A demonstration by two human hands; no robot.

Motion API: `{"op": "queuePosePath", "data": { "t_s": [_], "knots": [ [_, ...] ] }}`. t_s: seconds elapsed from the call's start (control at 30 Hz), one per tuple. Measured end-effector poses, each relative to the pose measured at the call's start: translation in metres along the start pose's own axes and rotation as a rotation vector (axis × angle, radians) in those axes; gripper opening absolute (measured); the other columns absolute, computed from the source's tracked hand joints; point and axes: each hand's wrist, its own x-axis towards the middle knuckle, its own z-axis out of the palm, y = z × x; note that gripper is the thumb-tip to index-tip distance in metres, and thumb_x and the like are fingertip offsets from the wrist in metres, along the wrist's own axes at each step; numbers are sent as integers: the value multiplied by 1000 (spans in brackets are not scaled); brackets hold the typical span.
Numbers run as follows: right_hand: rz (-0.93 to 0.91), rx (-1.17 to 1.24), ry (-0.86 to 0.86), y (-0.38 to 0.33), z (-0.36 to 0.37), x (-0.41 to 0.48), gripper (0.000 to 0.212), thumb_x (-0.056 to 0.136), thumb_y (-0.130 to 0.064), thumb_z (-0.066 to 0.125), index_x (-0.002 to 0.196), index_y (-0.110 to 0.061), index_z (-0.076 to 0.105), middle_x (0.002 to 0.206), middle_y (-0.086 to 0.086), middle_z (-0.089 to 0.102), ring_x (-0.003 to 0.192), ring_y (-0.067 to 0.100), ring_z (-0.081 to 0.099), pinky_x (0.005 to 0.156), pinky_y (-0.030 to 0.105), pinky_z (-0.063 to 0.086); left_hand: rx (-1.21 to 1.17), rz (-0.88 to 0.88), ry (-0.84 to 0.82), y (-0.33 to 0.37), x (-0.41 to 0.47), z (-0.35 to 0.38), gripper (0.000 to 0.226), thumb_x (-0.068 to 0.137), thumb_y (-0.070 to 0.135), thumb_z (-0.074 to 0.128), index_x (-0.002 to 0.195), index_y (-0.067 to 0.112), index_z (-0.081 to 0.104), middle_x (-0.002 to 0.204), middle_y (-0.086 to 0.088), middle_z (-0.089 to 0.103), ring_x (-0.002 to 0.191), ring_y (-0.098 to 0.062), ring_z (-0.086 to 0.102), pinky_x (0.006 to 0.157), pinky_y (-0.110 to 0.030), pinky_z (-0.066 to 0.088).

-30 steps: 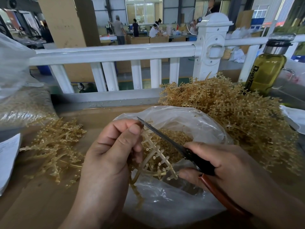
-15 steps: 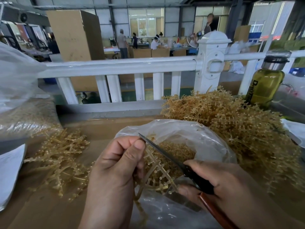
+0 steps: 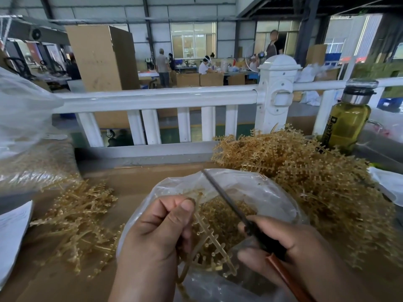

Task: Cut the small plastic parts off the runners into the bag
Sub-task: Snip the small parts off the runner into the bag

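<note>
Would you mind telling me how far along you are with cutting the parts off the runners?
Done: a layer of cut parts lies in the bag, and a smaller pile of runners, seemingly stripped, sits at left. In hand: the left hand pinches one runner over the bag while the right hand holds the scissors near it. Left: the large heap of runners at right, apparently most of the job.

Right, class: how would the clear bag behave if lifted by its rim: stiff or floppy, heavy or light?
Probably floppy: the bag is thin, creased film that slumps open. Likely light for its size, since it holds only small cut parts. It may sag and spill unless the rim is gathered.
</note>
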Motion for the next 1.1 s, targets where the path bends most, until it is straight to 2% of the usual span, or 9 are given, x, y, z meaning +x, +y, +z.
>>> {"op": "queuePosePath", "data": {
  "t_s": [0.1,0.2,0.33,0.47,0.6,0.67,0.77,0.9,1.1],
  "knots": [
    [-8,302,11,2,-1,-1,56,76,-68,73,124,-41,62,95,0,72,83,18,74,76,29,54,-28,-27,-37,3,-4,7,6,62,17,76,60,16,71,49,-7,48,37,-16,42,37,-19,35],
    [-77,429,15,4,6,0,52,80,-50,80,124,-27,63,96,11,73,85,27,74,77,28,55,-60,-44,-59,4,-8,12,11,66,26,71,63,15,72,50,-7,51,38,-17,44,38,-20,38],
    [0,602,45,3,15,0,50,76,-40,86,119,-25,66,89,11,70,64,29,71,54,38,55,-77,-69,-104,4,-13,14,14,74,30,72,74,17,73,58,-7,54,48,-16,49,45,-21,44],
    [-9,717,131,1,20,1,40,75,-29,82,112,-26,68,79,6,66,53,26,65,48,35,50,-161,-50,-148,6,-17,14,23,72,35,73,86,17,74,70,-9,65,60,-19,60,55,-24,52],
    [-2,857,175,-3,17,3,30,71,-22,75,101,-27,70,74,5,64,50,22,61,47,32,48,-267,-187,-198,7,-17,11,47,75,20,74,117,1,62,102,-26,71,93,-42,71,79,-48,61],
    [-15,904,188,-5,16,3,29,72,-20,74,99,-28,70,76,4,64,52,20,61,47,29,49,-241,-267,-314,7,-18,9,65,79,22,74,132,-9,52,120,-36,64,109,-56,63,98,-61,51],
    [-35,945,218,-6,18,4,28,71,-19,74,98,-28,70,77,7,64,54,19,61,48,28,50,-158,-367,-482,8,-18,7,65,70,38,81,121,0,68,116,-29,69,101,-41,71,85,-43,58],
    [-38,961,284,-4,19,5,28,70,-20,74,96,-31,70,74,3,63,52,18,61,48,28,49,-157,-477,-428,5,-15,3,68,35,40,101,87,4,79,87,-18,74,73,-23,74,57,-30,58],
    [-61,875,284,1,17,5,29,78,-20,72,104,-30,68,78,4,64,58,21,64,55,31,52,-126,-269,-354,-3,-17,7,40,43,29,95,77,16,77,79,-14,72,69,-19,71,54,-27,54]
  ]
}}
